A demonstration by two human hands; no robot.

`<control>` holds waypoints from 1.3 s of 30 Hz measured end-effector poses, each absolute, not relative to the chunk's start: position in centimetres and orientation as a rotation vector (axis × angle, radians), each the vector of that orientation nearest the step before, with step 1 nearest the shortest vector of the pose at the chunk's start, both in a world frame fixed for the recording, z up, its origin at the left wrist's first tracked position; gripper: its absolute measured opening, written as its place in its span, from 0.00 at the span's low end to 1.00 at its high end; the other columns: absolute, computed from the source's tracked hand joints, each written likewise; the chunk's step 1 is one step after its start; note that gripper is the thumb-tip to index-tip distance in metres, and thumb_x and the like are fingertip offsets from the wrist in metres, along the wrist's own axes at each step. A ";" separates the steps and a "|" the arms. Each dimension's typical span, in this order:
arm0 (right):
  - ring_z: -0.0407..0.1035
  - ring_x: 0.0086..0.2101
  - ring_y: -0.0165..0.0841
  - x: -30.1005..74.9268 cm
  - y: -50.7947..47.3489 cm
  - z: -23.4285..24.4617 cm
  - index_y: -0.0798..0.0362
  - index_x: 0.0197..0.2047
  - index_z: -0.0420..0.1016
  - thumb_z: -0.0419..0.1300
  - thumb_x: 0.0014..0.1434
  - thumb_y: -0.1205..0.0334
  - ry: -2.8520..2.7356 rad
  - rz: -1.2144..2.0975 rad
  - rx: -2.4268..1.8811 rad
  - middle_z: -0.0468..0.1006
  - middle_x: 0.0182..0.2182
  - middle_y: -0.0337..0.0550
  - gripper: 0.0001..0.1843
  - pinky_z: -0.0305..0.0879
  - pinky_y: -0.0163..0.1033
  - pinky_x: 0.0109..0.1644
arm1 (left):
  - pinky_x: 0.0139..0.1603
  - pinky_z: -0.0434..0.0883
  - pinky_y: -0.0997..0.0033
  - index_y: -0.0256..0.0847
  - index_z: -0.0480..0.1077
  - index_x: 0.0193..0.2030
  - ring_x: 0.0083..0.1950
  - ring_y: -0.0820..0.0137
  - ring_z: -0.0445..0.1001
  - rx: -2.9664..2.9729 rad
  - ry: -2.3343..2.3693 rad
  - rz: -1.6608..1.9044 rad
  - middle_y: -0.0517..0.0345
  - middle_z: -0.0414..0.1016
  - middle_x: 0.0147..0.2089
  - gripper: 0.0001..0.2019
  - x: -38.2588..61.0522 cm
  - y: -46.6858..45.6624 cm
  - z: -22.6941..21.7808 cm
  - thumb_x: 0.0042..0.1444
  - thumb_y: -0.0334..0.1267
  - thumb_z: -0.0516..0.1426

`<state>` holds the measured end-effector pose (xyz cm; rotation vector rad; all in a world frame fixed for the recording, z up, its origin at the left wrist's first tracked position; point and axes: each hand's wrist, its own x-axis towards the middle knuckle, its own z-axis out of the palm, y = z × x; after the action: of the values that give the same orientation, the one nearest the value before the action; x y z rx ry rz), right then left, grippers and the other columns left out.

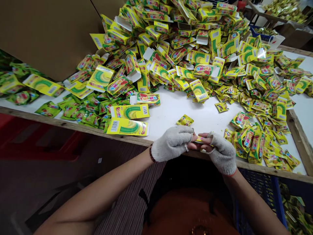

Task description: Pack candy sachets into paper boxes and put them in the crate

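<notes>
Both hands wear white knit gloves with bare fingertips. At the table's front edge, my left hand point(174, 143) and my right hand point(222, 153) pinch a small yellow box point(199, 139) from its two sides. Most of the box is hidden by the fingers. Just beyond my left hand lies one yellow candy packet point(185, 120). To the right of my right hand, filled-looking yellow boxes point(247, 138) rest among small yellow packets point(277, 150). Left of my hands, two flattened-looking yellow cartons point(128, 126) lie beside green packets point(85, 112).
A large heap of yellow-green boxes point(181, 42) covers the far side of the white tabletop point(168, 112). The table has a wooden rim point(297, 133). A brown cardboard panel point(49, 36) stands at left. Below right is a blue crate point(265, 189); a red stool point(36, 140) sits below left.
</notes>
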<state>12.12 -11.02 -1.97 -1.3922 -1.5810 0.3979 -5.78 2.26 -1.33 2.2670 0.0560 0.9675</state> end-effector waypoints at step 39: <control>0.70 0.43 0.38 14.1 -3.4 -2.3 0.53 0.44 0.75 0.54 0.60 0.71 -2.089 0.271 -1.714 0.75 0.44 0.50 0.12 0.67 0.41 0.48 | 0.59 0.66 0.58 0.36 0.71 0.50 0.55 0.57 0.70 2.699 0.903 0.434 0.45 0.74 0.52 0.12 4.4 14.0 -3.6 0.62 0.36 0.54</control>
<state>14.12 -3.39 -2.31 -1.7138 -2.0891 0.2706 4.41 13.99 -3.56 2.6988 0.9029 0.4342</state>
